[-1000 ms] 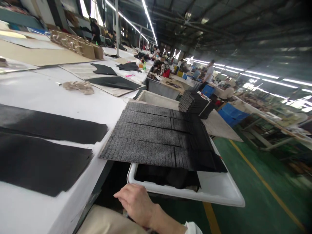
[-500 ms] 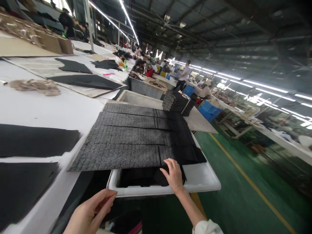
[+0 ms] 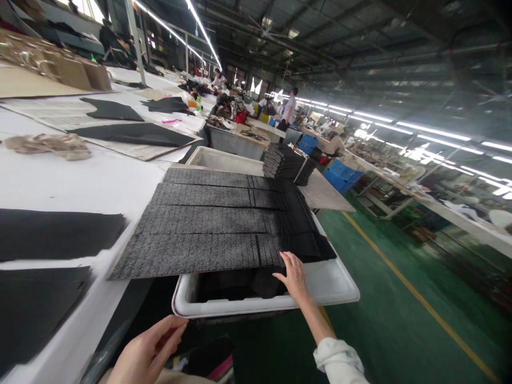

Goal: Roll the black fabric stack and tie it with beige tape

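- white table (image 3: 80, 181): seen left of white tub (image 3: 256, 308); long, runs far past tub's back end.
- white tub: set against table's edge, near rim turned toward the viewer; dark pieces are seen inside, under the felt.
- grey felt strips (image 3: 204, 229): four overlapped rows, laid across tub's top; left ends are rested on table, dark cut ends are kept over tub's right side.
- black sheets (image 3: 52, 232): two, laid flat on table, well left of tub.
- black stack (image 3: 285, 161): piled just beyond tub's far right corner.
- beige rag (image 3: 48, 145): left lying on table, far left of tub & behind it.
- R hand (image 3: 294, 273): placed over tub's near right part; fingers are spread & laid flat on nearest strip's right end, nothing pinched.
- L hand (image 3: 146, 352): held below tub's near left corner, apart from it; fingers are loosely stretched out, nothing is held.
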A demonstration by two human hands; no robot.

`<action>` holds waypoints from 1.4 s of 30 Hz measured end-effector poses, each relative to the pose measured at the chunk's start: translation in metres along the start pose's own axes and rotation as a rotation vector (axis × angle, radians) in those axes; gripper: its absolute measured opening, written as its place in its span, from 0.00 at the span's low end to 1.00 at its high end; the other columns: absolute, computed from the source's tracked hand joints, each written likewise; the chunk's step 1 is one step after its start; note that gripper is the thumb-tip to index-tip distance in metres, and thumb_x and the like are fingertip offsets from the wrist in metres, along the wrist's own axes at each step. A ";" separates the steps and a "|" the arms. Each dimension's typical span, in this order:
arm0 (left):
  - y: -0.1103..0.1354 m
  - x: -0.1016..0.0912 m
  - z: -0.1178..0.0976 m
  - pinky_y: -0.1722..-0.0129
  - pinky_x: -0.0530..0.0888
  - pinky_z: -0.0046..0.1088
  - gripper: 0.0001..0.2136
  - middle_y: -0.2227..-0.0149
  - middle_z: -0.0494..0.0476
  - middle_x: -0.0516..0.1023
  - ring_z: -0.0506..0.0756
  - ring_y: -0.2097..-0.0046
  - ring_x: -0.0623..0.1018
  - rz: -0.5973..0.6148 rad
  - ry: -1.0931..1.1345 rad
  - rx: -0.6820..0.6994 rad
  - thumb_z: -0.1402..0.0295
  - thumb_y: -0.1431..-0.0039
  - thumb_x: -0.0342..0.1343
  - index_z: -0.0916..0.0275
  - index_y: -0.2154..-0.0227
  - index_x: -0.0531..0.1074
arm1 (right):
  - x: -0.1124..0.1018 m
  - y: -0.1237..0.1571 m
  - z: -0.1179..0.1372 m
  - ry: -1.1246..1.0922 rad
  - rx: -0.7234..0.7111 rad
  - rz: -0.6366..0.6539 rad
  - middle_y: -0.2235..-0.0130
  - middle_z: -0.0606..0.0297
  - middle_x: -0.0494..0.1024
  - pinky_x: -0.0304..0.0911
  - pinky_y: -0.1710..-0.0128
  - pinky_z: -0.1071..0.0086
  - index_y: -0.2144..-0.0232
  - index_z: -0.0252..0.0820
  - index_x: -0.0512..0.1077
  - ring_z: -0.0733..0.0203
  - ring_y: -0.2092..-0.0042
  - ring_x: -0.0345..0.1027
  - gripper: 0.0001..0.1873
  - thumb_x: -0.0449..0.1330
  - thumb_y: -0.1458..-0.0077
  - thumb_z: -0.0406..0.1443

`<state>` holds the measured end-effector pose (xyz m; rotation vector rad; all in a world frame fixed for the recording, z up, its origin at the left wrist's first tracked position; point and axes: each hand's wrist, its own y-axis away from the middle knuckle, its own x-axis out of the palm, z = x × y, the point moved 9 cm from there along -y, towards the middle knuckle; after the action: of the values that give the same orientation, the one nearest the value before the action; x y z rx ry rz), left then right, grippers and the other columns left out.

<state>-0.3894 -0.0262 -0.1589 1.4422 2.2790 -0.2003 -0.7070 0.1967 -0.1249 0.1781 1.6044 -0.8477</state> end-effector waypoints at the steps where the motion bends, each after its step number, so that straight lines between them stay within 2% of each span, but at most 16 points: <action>1: 0.001 0.000 0.000 0.68 0.73 0.21 0.17 0.68 0.52 0.78 0.53 0.68 0.77 -0.018 -0.004 -0.002 0.52 0.43 0.52 0.58 0.60 0.73 | 0.001 0.000 0.001 -0.003 -0.003 0.000 0.45 0.55 0.67 0.59 0.43 0.52 0.42 0.44 0.59 0.48 0.43 0.60 0.37 0.67 0.52 0.41; 6: 0.008 0.000 -0.006 0.71 0.70 0.21 0.16 0.72 0.51 0.76 0.52 0.71 0.74 -0.134 -0.004 0.001 0.52 0.42 0.50 0.59 0.62 0.73 | 0.001 -0.008 0.016 -0.041 -0.039 0.008 0.45 0.56 0.67 0.57 0.41 0.53 0.42 0.44 0.60 0.49 0.42 0.59 0.36 0.67 0.51 0.40; 11: 0.010 -0.004 -0.018 0.70 0.71 0.20 0.16 0.71 0.53 0.77 0.52 0.70 0.75 -0.102 -0.024 0.015 0.55 0.41 0.50 0.61 0.62 0.74 | 0.006 -0.019 0.025 -0.068 -0.079 0.015 0.46 0.56 0.68 0.57 0.41 0.54 0.43 0.44 0.61 0.50 0.42 0.59 0.35 0.68 0.52 0.40; 17: 0.009 -0.013 -0.034 0.73 0.71 0.18 0.13 0.73 0.52 0.77 0.51 0.72 0.75 -0.110 -0.026 0.044 0.57 0.42 0.53 0.60 0.64 0.76 | 0.015 -0.030 0.022 -0.103 -0.132 0.025 0.48 0.58 0.69 0.60 0.43 0.55 0.47 0.45 0.65 0.51 0.44 0.61 0.31 0.68 0.52 0.40; 25: 0.007 -0.007 -0.014 0.74 0.70 0.19 0.13 0.72 0.52 0.77 0.51 0.74 0.74 -0.113 -0.068 0.034 0.58 0.43 0.53 0.60 0.65 0.76 | 0.017 -0.035 0.016 -0.170 -0.157 0.069 0.48 0.59 0.70 0.64 0.47 0.56 0.45 0.47 0.64 0.51 0.46 0.64 0.31 0.66 0.51 0.43; 31: 0.008 -0.005 -0.011 0.73 0.71 0.19 0.13 0.74 0.52 0.77 0.51 0.73 0.75 -0.101 -0.066 0.035 0.58 0.42 0.51 0.60 0.65 0.76 | 0.013 -0.039 0.013 -0.220 -0.177 0.104 0.50 0.59 0.71 0.64 0.47 0.58 0.49 0.46 0.67 0.53 0.47 0.64 0.25 0.64 0.48 0.44; 36: 0.009 -0.006 -0.014 0.72 0.72 0.20 0.12 0.73 0.52 0.77 0.51 0.73 0.75 -0.114 -0.046 0.034 0.59 0.42 0.51 0.60 0.65 0.76 | 0.006 -0.041 0.025 -0.152 -0.144 0.044 0.52 0.59 0.73 0.62 0.48 0.57 0.54 0.45 0.70 0.51 0.46 0.62 0.19 0.62 0.46 0.46; 42: 0.009 -0.006 -0.017 0.72 0.73 0.21 0.13 0.73 0.52 0.77 0.52 0.73 0.75 -0.111 -0.024 0.026 0.58 0.43 0.51 0.60 0.67 0.76 | 0.006 -0.038 0.047 -0.109 -0.047 0.013 0.51 0.57 0.73 0.62 0.50 0.58 0.52 0.43 0.69 0.52 0.49 0.64 0.18 0.60 0.44 0.42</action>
<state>-0.3844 -0.0213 -0.1408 1.3195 2.3468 -0.2807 -0.6924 0.1389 -0.1139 0.1073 1.5184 -0.7965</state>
